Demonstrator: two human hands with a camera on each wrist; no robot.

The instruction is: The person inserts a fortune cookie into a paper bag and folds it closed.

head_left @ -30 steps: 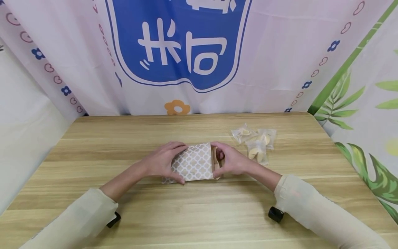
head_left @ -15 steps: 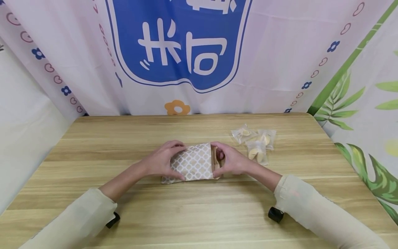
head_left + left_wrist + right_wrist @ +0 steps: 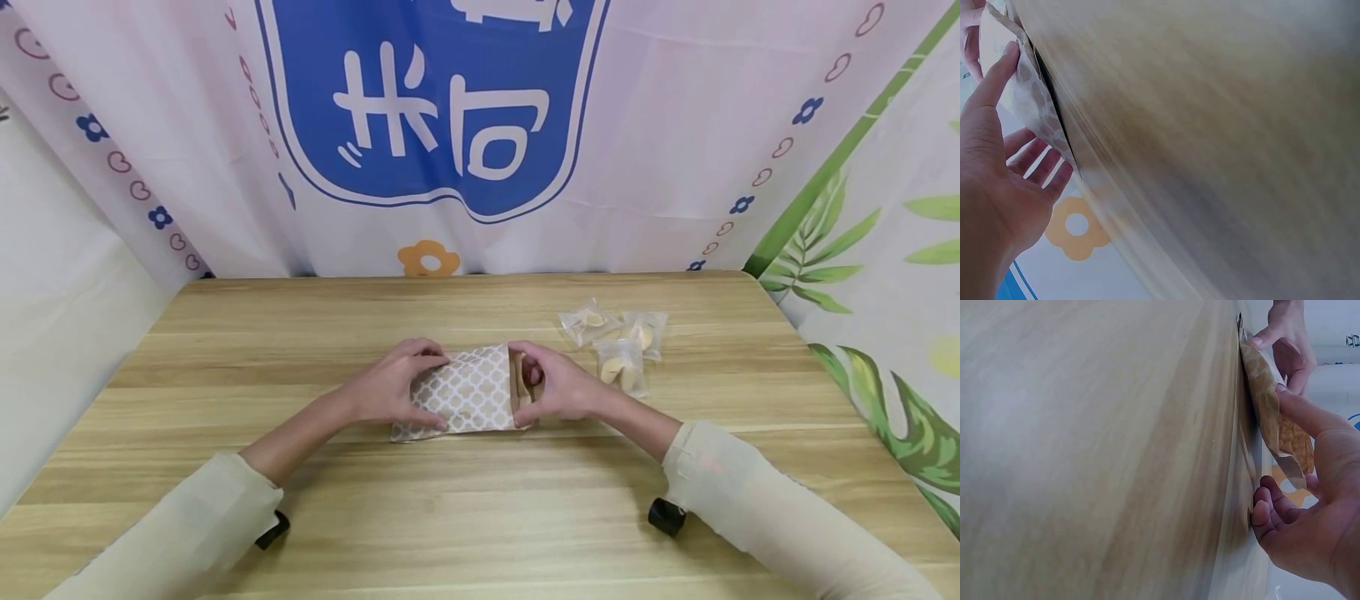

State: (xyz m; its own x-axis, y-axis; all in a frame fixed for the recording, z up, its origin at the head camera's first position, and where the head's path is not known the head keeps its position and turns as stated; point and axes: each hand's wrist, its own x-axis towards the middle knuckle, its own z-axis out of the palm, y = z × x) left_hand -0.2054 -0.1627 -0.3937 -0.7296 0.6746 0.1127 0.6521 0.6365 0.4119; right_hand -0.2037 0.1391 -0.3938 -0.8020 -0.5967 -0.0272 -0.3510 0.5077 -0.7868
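Observation:
A brown paper bag with a white lattice print lies flat on the wooden table, its mouth facing right. My left hand holds the bag's left part, thumb along the near edge and fingers at the far edge. At the mouth, my right hand grips the rim between thumb and forefinger, its other fingers curled in. The mouth stands slightly apart. Inside it, the right wrist view shows a brown textured surface; what it is I cannot tell. In the left wrist view the bag lies against my thumb and fingers.
Behind my right hand lie 3 clear packets with fortune cookies: one at the back, one to the right, one nearest. A printed curtain hangs along the far edge of the wooden table.
My left thumb has moved up onto the bag's near edge and the left hand has shifted slightly, uncovering the bag's near left corner. The right hand has stayed at the mouth.

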